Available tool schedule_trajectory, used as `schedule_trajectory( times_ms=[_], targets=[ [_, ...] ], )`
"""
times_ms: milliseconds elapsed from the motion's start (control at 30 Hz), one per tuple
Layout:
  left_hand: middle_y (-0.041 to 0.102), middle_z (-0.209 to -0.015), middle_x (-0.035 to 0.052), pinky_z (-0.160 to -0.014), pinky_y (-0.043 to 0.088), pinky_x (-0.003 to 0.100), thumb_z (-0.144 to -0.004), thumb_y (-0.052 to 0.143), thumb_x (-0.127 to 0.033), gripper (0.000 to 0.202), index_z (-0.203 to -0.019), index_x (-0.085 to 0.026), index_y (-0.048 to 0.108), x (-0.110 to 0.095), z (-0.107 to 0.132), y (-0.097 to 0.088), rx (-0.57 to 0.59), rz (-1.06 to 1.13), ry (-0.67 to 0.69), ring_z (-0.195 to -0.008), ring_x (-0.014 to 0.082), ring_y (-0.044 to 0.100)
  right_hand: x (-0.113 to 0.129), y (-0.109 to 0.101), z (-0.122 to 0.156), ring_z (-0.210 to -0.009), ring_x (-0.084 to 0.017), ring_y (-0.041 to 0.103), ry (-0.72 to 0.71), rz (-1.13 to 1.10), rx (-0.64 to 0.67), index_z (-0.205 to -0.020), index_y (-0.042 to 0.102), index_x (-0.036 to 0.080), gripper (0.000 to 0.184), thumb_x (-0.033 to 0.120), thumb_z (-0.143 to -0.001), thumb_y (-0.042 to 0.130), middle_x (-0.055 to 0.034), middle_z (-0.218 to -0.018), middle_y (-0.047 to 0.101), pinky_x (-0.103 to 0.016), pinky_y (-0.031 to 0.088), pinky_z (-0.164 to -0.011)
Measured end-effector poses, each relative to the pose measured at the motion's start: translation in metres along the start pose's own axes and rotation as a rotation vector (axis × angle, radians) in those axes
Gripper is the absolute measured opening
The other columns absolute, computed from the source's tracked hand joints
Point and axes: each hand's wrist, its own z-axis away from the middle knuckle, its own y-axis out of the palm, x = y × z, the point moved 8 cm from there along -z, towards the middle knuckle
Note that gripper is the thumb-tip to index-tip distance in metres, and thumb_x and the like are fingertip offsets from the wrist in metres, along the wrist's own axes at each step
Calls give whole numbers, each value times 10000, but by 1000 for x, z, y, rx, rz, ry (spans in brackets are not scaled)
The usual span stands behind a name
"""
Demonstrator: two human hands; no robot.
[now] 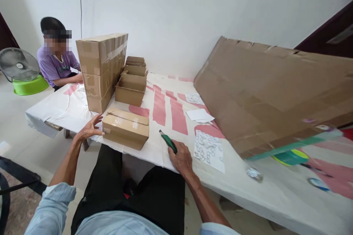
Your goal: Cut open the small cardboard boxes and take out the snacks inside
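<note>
A small taped cardboard box (pixel 125 127) lies at the near edge of the cloth-covered table (pixel 275 187). My left hand (pixel 91 128) is just left of that box, fingers spread and open, barely short of its end. My right hand (pixel 180 158) rests on the table edge, closed around a green-handled utility knife (pixel 168 141) whose tip points away toward the box.
A tall stack of taped boxes (pixel 102 68) and several open small boxes (pixel 132 84) stand behind. A large flat cardboard sheet (pixel 275 88) leans at right. Printed sticker sheets (pixel 209 149), white paper (pixel 199 115) and tape rolls (pixel 291 156) lie nearby. Another person (pixel 56 57) sits at far left beside a fan (pixel 18 66).
</note>
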Motion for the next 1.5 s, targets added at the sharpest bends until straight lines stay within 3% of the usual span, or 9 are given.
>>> schedule_trajectory(
  times_ms=[200, 433, 600, 867, 1033, 1133, 1200, 1333, 1500],
  targets=[
    [702, -1405, 154, -1038, 584, 480, -529, 940, -375, 1112, -1557, -247, 534, -16, -20, 25, 165, 54, 92, -1345, 381, 629, 37, -20, -8, -1100, -318, 639, 10, -222, -104, -1170, 718, 174, 366, 395, -947, 529, -163, -1140, 720, -533, 523, -1017],
    [624, -1479, 166, -1004, 599, 473, -593, 906, -412, 1123, -1608, -247, 455, -29, -6, 49, 128, 58, 99, -1380, 394, 578, 90, -8, -16, -1170, -301, 689, 268, -827, 97, -1302, 719, 189, 559, 608, -954, 593, -149, -1342, 713, -460, 599, -973],
    [441, -1577, 168, -1004, 581, 457, -569, 963, -423, 1240, -1651, -280, 372, -62, 12, 63, 28, -80, 218, -1451, 405, 451, 70, 1, -13, -1113, -309, 714, 489, -985, 100, -1241, 740, 204, 629, 703, -865, 670, -113, -1286, 756, -440, 655, -841],
    [528, -1471, 151, -1134, 483, 540, -601, 973, -485, 1094, -1553, -248, 487, -112, 24, 81, -63, -183, 428, -1370, 394, 523, 46, -4, -13, -958, -286, 721, 573, -981, 101, -1104, 765, 166, 639, 714, -781, 707, -114, -1124, 786, -414, 634, -733],
    [551, -1468, 163, -1192, 419, 584, -573, 988, -450, 1077, -1519, -233, 521, -125, 29, 93, -139, -282, 448, -1384, 422, 516, 91, -88, -54, -960, -284, 715, 270, -619, -132, -1074, 772, 180, 464, 586, -886, 649, -132, -1102, 779, -444, 600, -857],
    [533, -1491, 183, -1189, 403, 621, -560, 995, -483, 1113, -1533, -255, 506, -134, 31, 104, -168, -327, 436, -1403, 449, 494, 174, -147, -75, -1045, -282, 688, -196, -446, -206, -1085, 761, 222, 248, 413, -958, 664, -99, -1111, 751, -471, 573, -944],
    [530, -1497, 180, -1177, 397, 644, -558, 994, -503, 1125, -1542, -288, 493, -142, 33, 113, -194, -363, 438, -1406, 460, 486, 226, -167, -79, -1055, -274, 662, -480, -332, -167, -1055, 754, 228, 143, 292, -990, 644, -92, -1073, 746, -464, 554, -963],
    [527, -1498, 174, -1139, 405, 648, -552, 995, -500, 1145, -1552, -311, 469, -154, 37, 129, -246, -417, 439, -1395, 469, 485, 280, -156, -82, -1011, -273, 615, -796, -40, 34, -940, 725, 192, 90, 181, -976, 643, -99, -998, 727, -408, 520, -887],
    [524, -1482, 194, -1071, 436, 633, -577, 982, -495, 1132, -1559, -292, 457, -160, 40, 140, -286, -421, 432, -1366, 479, 490, 281, -130, -91, -926, -244, 589, -881, 235, 184, -850, 703, 184, 107, 196, -957, 699, -80, -906, 691, -357, 459, -795]
  ],
)
